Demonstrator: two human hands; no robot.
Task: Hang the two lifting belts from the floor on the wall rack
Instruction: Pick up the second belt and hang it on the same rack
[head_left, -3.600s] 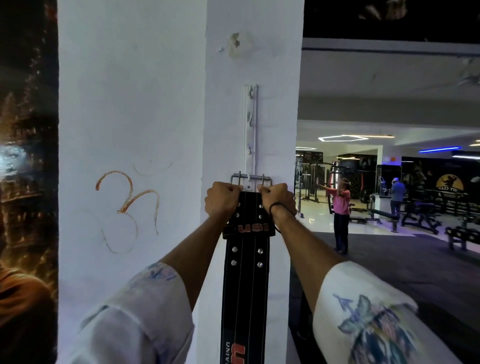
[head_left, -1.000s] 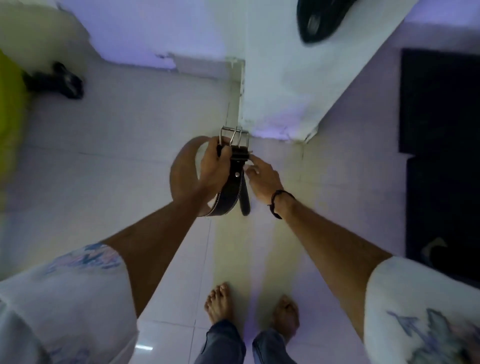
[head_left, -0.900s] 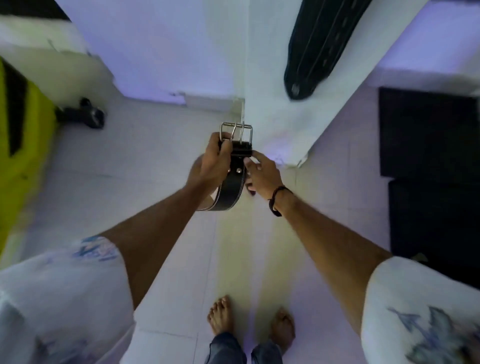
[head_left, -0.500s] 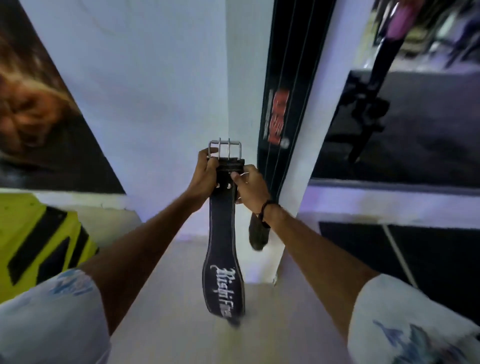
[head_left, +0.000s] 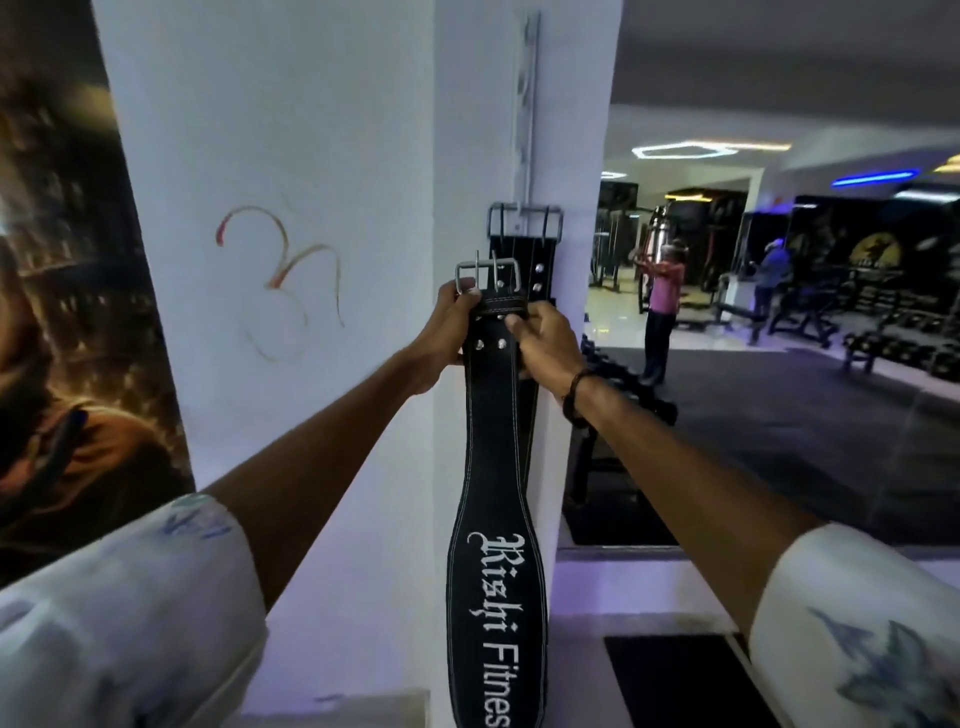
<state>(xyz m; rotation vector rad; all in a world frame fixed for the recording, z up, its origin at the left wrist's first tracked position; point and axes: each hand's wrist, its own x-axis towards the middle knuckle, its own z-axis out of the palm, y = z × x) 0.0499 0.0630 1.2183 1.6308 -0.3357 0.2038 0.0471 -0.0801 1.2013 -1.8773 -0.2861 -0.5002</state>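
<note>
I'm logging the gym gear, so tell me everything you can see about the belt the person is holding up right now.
The held belt is black, leather-looking, with pale stitching along its edges and white lettering reading "Rishi Fitnes", cut off by the frame. It hangs upright, narrow at the top, widening lower down. A double-prong metal buckle tops it, rivets just below. The left hand and right hand grip it under the buckle, before the white pillar, overlapping the hung belt.

Single head-worn view, facing forward at white pillar (head_left: 322, 156), close range; gym floor (head_left: 779, 415) off right.
</note>
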